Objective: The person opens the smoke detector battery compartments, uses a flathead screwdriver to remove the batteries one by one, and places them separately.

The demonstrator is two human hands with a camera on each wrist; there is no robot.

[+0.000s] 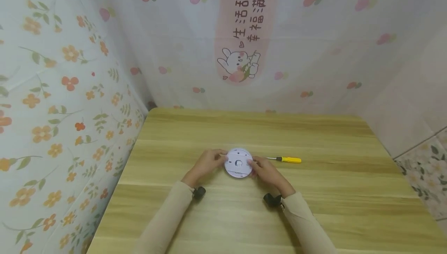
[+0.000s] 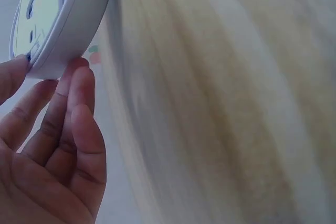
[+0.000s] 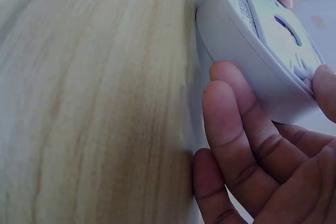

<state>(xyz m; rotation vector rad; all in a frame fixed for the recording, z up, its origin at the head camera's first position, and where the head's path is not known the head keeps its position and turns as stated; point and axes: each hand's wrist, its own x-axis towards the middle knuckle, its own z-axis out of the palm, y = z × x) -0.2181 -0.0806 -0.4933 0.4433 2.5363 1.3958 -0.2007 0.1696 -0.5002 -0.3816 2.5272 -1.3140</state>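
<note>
Evenly gripped: white round device (image 1: 239,170)

Head view: just below centre, it is held at opposite edges by the left hand (image 1: 207,164) and right hand (image 1: 268,172), probably for balance; a screwdriver (image 1: 290,160) is laid farther right, perhaps for easy reach. Left wrist view: upper left, its edge is pinched between thumb and fingers. Right wrist view: upper right, another edge is clamped likewise.

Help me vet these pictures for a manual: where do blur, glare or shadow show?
Head: pale sheen on the table, markings on the white disc too small to read; left wrist: table grain smeared, creases on left grip clear; right wrist: disc's upper face bright, its side shaded.
</note>
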